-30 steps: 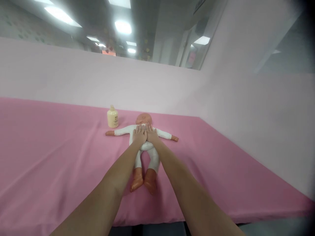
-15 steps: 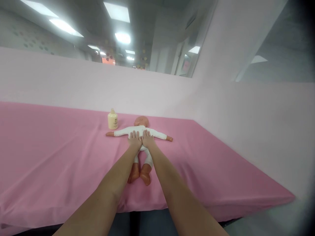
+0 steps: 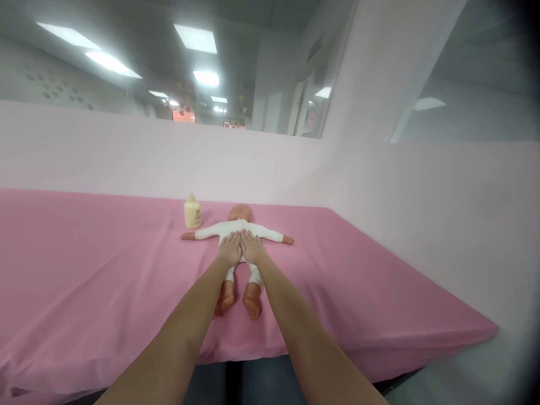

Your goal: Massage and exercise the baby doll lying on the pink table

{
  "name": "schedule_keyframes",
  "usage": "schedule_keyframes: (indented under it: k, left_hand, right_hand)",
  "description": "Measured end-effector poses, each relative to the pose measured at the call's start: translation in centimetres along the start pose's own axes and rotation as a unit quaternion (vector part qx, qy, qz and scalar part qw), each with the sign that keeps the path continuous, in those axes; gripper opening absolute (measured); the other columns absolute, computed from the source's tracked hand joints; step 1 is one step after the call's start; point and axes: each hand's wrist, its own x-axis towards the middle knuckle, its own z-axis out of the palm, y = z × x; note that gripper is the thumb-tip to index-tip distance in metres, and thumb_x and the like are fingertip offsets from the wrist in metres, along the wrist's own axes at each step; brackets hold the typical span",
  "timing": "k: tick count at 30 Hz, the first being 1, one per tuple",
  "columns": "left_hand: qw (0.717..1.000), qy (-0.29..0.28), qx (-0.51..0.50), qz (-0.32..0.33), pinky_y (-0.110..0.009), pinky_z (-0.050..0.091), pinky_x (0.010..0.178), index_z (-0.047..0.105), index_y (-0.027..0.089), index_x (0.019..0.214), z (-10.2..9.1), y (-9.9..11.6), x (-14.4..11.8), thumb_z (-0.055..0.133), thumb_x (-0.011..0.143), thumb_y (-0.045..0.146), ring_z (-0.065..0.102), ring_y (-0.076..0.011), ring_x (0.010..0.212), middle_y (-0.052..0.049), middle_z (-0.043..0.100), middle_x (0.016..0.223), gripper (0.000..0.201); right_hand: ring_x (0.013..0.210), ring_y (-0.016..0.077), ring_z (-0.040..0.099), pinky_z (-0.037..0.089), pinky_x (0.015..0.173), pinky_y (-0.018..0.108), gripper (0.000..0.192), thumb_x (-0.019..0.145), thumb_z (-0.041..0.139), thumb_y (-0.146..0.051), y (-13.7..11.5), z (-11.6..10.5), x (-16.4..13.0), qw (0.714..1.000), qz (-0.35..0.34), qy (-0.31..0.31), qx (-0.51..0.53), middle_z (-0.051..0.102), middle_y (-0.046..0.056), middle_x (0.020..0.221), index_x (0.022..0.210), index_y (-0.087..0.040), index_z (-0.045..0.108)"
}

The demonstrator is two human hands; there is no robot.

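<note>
A baby doll (image 3: 230,226) with a white cloth body and brown head, hands and feet lies flat with its arms spread wide. Its head points to the wall and its feet point toward me. My left hand (image 3: 230,248) rests flat on the left side of the doll's torso, fingers stretched out. Beside it, my right hand (image 3: 252,246) lies open on the right side of the torso. The two hands almost meet in the middle and hide most of the trunk. Beyond the doll's left-lying arm stands a pale yellow pump bottle (image 3: 193,214).
A pink sheet (image 3: 105,270) with soft wrinkles covers the table, whose front edge is close to me. White wall (image 3: 253,169) rises behind it and along the right side. Windows (image 3: 236,62) above reflect ceiling lights.
Both hands have slid slightly down the doll's torso toward me. The doll's feet have spread farther apart. The camera view has tilted up a little.
</note>
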Motion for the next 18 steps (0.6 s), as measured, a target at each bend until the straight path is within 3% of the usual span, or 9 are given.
schedule_keyframes:
  k: [6,12,18]
  left_hand:
    - [1.0,-0.011,-0.027,-0.012,-0.032,0.031,0.113,0.042,0.01,0.142,0.2,-1.2,2.0,0.032,0.091,0.019,0.041,-0.0206,0.137,-0.012,0.046,0.148,0.053]
    - [0.997,-0.022,-0.037,-0.061,-0.037,0.042,0.101,0.058,0.014,0.121,-0.3,-1.6,4.8,0.036,0.093,0.024,0.056,-0.0251,0.12,-0.012,0.062,0.129,0.036]
    - [0.993,-0.035,-0.041,-0.109,-0.042,0.049,0.092,0.061,0.014,0.113,-0.7,-1.4,7.3,0.047,0.097,0.034,0.062,-0.022,0.105,-0.01,0.064,0.116,0.029]
  right_hand:
    - [0.142,0.0214,0.032,0.028,0.11,0.045,0.051,0.098,0.023,-0.032,0.1,-0.3,0.8,1.0,0.008,0.006,0.012,0.035,0.007,0.155,0.148,-0.024,0.033]
    - [0.121,0.0257,0.051,0.036,0.1,0.043,0.04,0.098,0.028,-0.028,0.4,-0.9,3.0,0.999,0.034,0.008,0.035,0.059,0.009,0.132,0.124,-0.022,0.058]
    - [0.108,0.0198,0.058,0.046,0.094,0.037,0.029,0.1,0.038,-0.029,1.3,-1.3,5.7,0.995,0.066,0.001,0.078,0.063,0.008,0.119,0.109,-0.019,0.063]
